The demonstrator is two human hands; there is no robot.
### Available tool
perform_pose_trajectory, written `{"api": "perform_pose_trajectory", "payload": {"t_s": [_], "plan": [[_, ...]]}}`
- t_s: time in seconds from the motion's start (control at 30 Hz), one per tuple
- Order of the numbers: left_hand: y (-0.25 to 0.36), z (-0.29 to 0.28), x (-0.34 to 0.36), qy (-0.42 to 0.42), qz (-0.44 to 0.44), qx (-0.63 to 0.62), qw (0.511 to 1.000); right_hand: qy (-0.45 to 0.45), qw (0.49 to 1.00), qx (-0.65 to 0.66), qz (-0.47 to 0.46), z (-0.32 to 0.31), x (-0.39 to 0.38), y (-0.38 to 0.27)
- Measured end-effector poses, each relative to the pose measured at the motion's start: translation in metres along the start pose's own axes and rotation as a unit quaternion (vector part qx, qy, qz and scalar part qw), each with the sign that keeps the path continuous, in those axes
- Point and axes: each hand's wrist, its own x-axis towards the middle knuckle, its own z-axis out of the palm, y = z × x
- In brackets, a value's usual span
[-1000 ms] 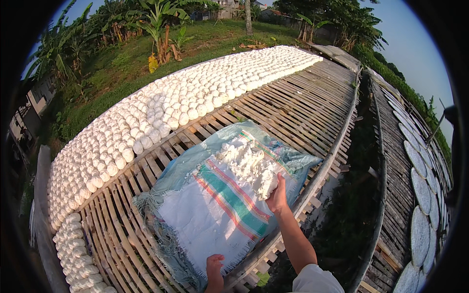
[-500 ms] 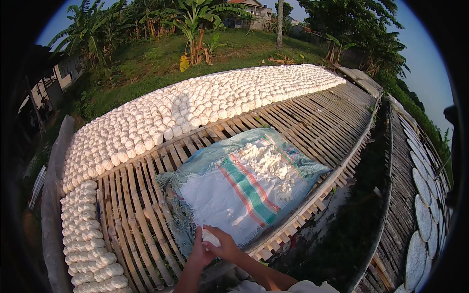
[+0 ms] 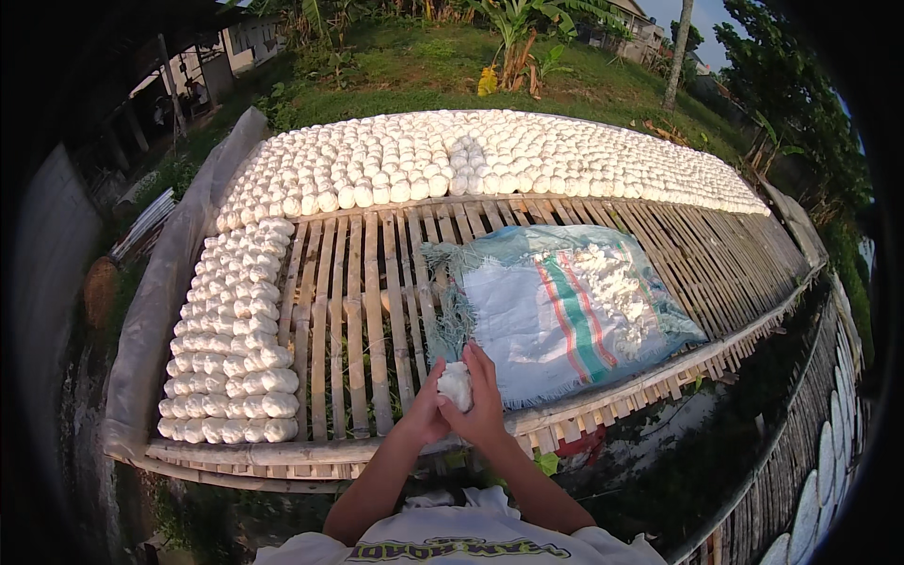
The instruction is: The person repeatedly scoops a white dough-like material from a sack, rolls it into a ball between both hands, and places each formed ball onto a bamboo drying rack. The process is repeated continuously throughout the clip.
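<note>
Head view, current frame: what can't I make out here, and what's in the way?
All in the head view:
White lump: its underside and much of its sides, hidden by the left hand and right hand cupped around it.
Bamboo rack: the slats beneath the woven sack, which covers them.
Grey discs: the nearest is cut off by the lower edge.
Farthest white balls: too small to count reliably.

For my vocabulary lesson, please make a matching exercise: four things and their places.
Things
1. Small white lump
2. Loose white crumbs
3. White woven sheet with green-red stripes
4. Rows of white balls

Places
A. Far and left sides of the slatted bamboo rack
B. On the sheet's right part
C. Between left hand and right hand
D. Beneath the crumbs

Pairs: 1-C, 2-B, 3-D, 4-A
</note>
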Motion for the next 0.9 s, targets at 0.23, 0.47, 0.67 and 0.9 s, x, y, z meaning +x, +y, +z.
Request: {"api": "perform_pose_trajectory", "payload": {"t_s": [0.23,0.47,0.67,0.9], "plan": [[-0.013,-0.024,-0.043,0.028,0.052,-0.049,0.997,0.030,0.982,0.117,0.145,0.040,-0.039,-0.018],[-0.024,-0.049,-0.075,-0.056,0.020,-0.053,0.997,0.043,0.999,0.003,0.032,0.038,-0.046,-0.074],[-0.026,-0.080,-0.070,-0.039,-0.013,-0.003,0.999,-0.072,0.996,0.047,0.017,0.036,-0.050,-0.066],[-0.030,-0.073,-0.108,0.008,-0.046,-0.113,0.992,0.052,0.956,0.138,0.253,0.057,-0.084,-0.069]]}}
